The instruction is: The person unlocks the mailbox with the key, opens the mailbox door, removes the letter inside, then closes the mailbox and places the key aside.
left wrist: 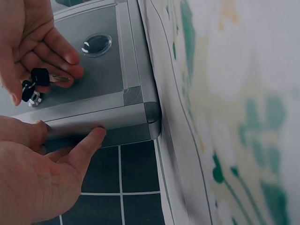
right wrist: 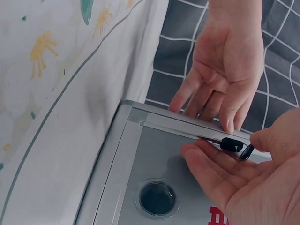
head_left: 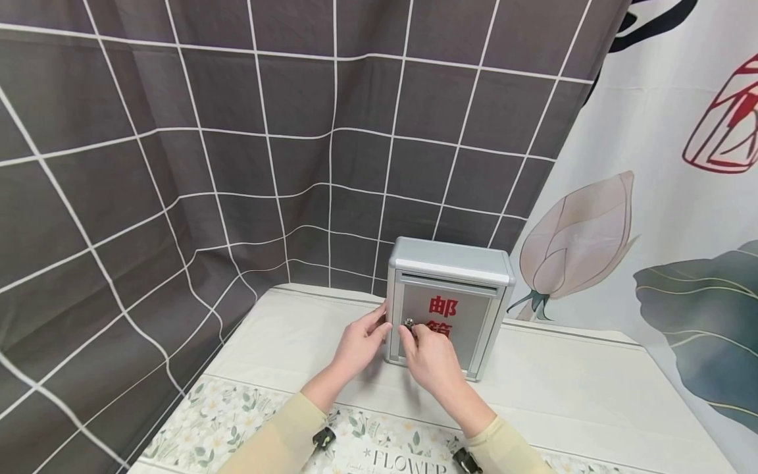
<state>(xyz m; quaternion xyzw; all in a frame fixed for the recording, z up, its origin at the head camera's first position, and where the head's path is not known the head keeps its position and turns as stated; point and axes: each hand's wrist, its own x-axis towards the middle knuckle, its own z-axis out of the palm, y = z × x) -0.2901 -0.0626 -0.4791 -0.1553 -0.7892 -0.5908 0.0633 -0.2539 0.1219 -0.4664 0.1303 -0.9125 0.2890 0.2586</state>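
A silver-grey metal mailbox [head_left: 476, 329] with red characters stands upright on the table. My left hand [head_left: 357, 345] rests against its left side, with the fingers [left wrist: 89, 145] fairly straight along the side wall and the thumb at the front edge. At the door, my right hand [head_left: 435, 359] pinches a black-headed key [left wrist: 27, 90] at the small metal lock [left wrist: 35, 100] between thumb and forefinger. A second black-headed key [right wrist: 231, 144] hangs from it, lying across the right fingers. The door is closed. A round clear window [right wrist: 158, 198] sits low in it.
A white tablecloth [head_left: 562, 375] with a floral band covers the table. Close behind the mailbox hangs a dark curtain [head_left: 355, 158] with white grid lines. To the right is a white cloth [head_left: 645, 131] printed with a lotus bud.
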